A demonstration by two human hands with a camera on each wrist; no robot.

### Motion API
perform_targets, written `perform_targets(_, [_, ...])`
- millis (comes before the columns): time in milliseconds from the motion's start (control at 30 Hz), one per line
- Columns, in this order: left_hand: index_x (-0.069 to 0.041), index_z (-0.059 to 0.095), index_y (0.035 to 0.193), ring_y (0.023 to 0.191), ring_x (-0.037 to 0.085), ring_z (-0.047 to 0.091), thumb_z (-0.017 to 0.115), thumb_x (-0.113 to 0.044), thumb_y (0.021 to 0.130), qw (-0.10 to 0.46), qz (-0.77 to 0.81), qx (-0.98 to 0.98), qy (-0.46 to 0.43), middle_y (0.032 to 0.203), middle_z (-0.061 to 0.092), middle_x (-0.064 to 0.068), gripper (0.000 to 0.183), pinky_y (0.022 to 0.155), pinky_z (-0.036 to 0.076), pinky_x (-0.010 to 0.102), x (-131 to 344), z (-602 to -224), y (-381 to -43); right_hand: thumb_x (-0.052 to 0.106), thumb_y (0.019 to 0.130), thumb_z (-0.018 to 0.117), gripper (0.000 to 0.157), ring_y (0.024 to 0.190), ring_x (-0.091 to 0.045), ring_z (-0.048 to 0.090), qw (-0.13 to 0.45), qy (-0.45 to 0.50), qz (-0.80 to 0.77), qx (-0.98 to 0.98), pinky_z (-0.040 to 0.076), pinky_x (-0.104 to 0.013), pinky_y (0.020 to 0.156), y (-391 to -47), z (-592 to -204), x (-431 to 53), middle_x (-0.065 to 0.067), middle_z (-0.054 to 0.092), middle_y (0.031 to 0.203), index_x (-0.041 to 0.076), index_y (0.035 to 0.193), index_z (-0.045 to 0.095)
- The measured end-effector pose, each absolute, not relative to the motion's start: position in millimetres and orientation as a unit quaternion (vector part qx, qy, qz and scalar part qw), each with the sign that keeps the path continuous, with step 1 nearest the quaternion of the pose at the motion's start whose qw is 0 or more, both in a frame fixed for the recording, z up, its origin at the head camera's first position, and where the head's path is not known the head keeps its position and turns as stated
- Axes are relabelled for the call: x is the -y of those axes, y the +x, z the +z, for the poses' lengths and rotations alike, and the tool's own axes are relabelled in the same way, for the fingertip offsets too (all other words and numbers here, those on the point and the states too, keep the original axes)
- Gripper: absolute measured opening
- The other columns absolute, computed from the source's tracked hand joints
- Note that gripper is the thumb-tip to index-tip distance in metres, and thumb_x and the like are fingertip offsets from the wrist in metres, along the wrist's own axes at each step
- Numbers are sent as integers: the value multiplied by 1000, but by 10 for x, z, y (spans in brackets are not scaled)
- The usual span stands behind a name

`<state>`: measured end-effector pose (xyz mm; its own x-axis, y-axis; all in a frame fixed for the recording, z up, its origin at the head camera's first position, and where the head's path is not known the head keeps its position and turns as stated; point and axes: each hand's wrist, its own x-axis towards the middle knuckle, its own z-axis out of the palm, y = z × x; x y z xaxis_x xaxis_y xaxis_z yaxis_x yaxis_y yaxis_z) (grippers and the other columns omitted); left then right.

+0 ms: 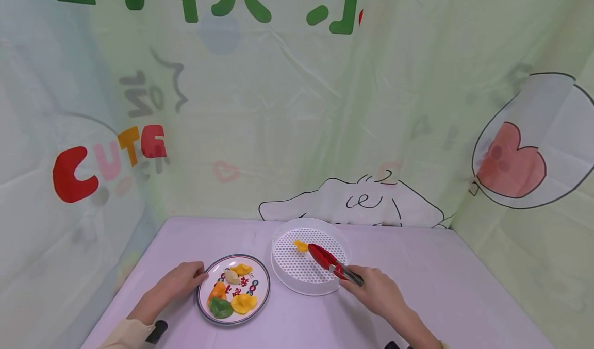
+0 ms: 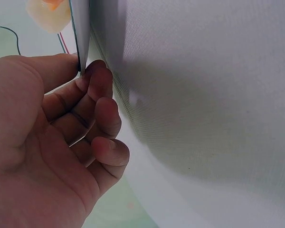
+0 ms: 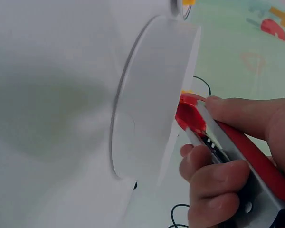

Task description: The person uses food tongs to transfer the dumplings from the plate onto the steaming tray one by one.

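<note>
My left hand (image 1: 183, 278) pinches the left rim of a round white plate (image 1: 263, 282) between thumb and fingers, as the left wrist view also shows. Several dumplings lie on the plate: green (image 1: 220, 308), orange (image 1: 217, 290), cream (image 1: 232, 276) and yellow ones (image 1: 244, 303). To its right stands a white round steamer tray (image 1: 306, 287) with a perforated base. A yellow dumpling (image 1: 301, 246) is inside it. My right hand (image 1: 378, 289) grips red-and-silver tongs (image 1: 325, 259), which reach over the tray's right side with their red tips right at that dumpling.
A pale lilac cloth covers the table (image 1: 399, 266). Behind and at both sides hangs a printed curtain (image 1: 297, 112) with letters and drawings, meeting the table's back edge just beyond the steamer tray.
</note>
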<state>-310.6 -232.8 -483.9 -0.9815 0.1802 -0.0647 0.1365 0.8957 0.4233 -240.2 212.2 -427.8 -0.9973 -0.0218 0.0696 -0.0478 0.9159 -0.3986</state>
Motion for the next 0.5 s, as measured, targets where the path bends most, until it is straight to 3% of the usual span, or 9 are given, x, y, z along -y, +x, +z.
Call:
perform_targets(300, [-9, 62, 90, 70, 14, 49, 66, -20, 97, 51, 215, -972, 79, 73, 53, 1, 13, 63, 43, 30, 2346, -4881, -3128, 38, 86, 78, 51, 72, -15, 52, -1, 9, 183, 983, 41, -29, 59, -2489, -4268, -2177, -5, 72, 98, 5, 123, 69])
perform_targets(500, [-9, 62, 91, 70, 14, 49, 66, -20, 97, 49, 221, -971, 80, 74, 53, 1, 14, 64, 43, 30, 2346, -4875, -3115, 38, 85, 78, 51, 68, -15, 50, -4, 2, 184, 983, 38, -30, 57, -2475, -4257, -2166, -1, 67, 84, 5, 123, 69])
